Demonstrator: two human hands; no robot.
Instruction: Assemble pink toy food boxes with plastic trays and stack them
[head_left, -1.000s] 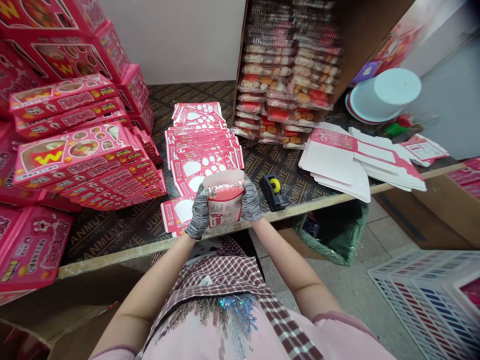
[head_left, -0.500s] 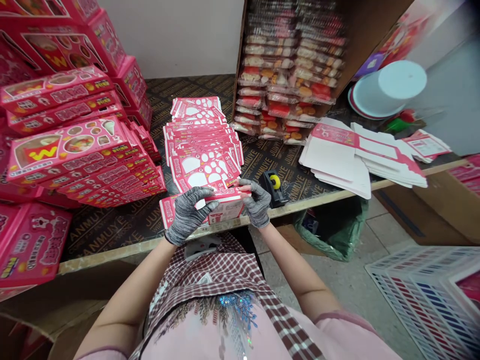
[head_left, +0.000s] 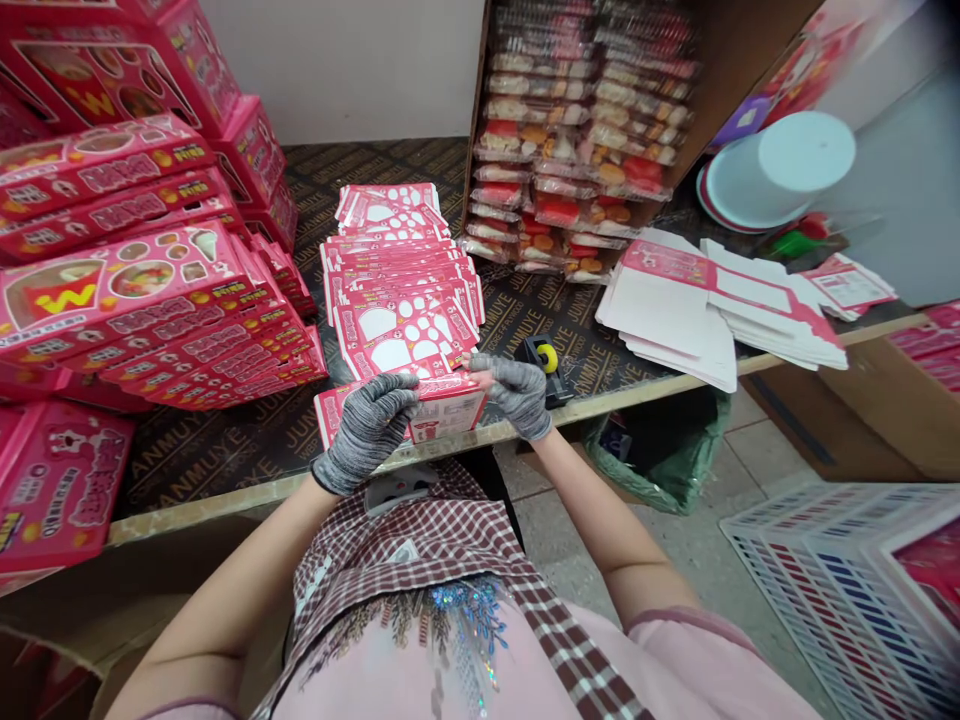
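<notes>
A pink and white cardboard box point(head_left: 448, 416) stands at the table's front edge, between my two grey-gloved hands. My left hand point(head_left: 373, 425) is closed on its left end, with the fingers over the top edge. At the right end, my right hand point(head_left: 514, 390) has its fingertips and thumb closed on the top corner. Just beyond the box lies a spread stack of flat pink printed cartons point(head_left: 405, 320) with white cut-outs. A black tape dispenser point(head_left: 546, 368) with a yellow core sits just behind my right hand.
Filled pink boxes point(head_left: 150, 290) pile up on the left. At the back, a carton holds rows of clear-wrapped toy packs point(head_left: 559, 190). White card sheets point(head_left: 664, 320) lie to the right, near a pale blue tub point(head_left: 795, 165). Below the edge are a green-lined bin point(head_left: 660, 450) and a white plastic crate point(head_left: 817, 560).
My left hand has shifted a little left and its thumb is now tucked against the box. The white flap by that thumb no longer shows. The whole view has shifted slightly.
</notes>
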